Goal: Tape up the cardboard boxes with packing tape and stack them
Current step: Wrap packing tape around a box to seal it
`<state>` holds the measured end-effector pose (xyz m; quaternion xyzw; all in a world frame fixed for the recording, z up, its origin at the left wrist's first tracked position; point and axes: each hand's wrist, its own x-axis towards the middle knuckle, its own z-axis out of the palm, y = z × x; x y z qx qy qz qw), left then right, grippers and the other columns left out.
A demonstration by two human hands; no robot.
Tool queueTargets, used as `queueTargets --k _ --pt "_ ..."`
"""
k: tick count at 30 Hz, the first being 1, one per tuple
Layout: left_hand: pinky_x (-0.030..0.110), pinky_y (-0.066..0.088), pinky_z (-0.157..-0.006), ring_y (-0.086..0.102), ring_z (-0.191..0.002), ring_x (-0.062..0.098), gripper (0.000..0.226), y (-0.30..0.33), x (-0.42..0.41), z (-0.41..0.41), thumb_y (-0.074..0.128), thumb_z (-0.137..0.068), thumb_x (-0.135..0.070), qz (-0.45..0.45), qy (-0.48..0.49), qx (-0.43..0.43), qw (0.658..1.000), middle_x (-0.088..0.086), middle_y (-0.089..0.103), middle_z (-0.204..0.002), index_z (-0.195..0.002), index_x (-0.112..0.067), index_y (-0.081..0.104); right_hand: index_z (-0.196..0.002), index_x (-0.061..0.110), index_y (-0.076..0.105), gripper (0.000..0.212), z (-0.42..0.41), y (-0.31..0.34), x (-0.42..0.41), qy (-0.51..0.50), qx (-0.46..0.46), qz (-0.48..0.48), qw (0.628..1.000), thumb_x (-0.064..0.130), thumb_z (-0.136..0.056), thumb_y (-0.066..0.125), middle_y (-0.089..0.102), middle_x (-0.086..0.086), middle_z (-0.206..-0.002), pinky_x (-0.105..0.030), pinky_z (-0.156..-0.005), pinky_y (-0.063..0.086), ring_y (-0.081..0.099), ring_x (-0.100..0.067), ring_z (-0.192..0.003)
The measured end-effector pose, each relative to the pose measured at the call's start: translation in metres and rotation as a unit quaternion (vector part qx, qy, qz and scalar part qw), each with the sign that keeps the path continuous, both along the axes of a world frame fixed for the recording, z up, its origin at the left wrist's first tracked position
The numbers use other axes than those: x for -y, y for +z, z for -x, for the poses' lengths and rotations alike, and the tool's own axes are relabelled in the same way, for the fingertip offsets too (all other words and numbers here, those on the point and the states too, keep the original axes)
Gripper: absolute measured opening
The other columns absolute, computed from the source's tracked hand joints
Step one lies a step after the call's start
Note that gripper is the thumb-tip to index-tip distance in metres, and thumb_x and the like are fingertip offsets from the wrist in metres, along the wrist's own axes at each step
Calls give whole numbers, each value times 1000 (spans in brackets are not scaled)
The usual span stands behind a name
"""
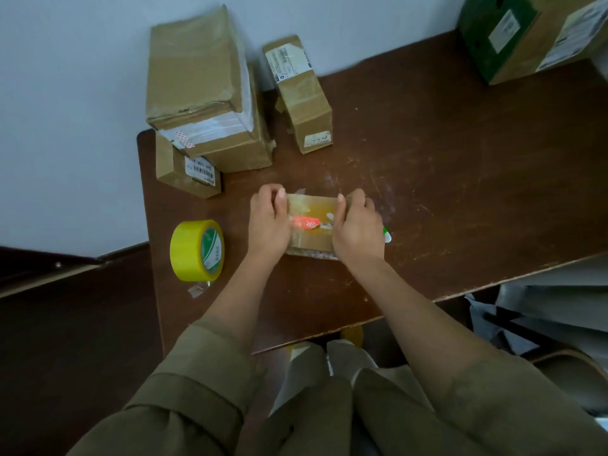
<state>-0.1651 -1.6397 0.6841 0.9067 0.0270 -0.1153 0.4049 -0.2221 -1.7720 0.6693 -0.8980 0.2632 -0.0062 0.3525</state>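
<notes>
Cardboard small box (312,225), red sticker, gripped by left hand (268,222) and right hand (357,232).

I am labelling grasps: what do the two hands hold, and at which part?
Both hold the small cardboard box on the table: the left hand grips its left end, the right hand its right end, thumbs on top.

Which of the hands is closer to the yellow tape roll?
Left. The left hand grips the small box's left end, just right of the yellow tape roll. The right hand grips the box's far end, farther away.
</notes>
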Motion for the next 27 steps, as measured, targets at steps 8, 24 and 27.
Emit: queueTargets --k 8,24,27 --pt "38 58 -66 69 -88 30 58 10 24 -34 61 -79 -48 91 189 -332 920 9 66 -112 -127 -15 54 -106 10 52 29 -1 -4 -2 -12 22 12 1000 34 -106 35 61 -12 -105 -47 -79 51 59 -30 -94" --pt "56 56 -86 68 -97 36 26 27 5 -37 51 -89 -6 280 241 -274 888 15 69 -108 -105 -14 69 -95 16 58 20 -4 19 3 -77 165 -93 979 32 -99 48 60 2 -97 -27 -76 45 57 -12 -87" --pt "53 56 -87 67 -92 33 14 28 -9 -30 55 -85 -14 304 283 -244 876 13 69 -101 -93 -14 67 -99 13 58 13 -7 26 2 -147 178 -155 961 26 -98 54 60 0 -101 -13 -74 42 55 3 -86"
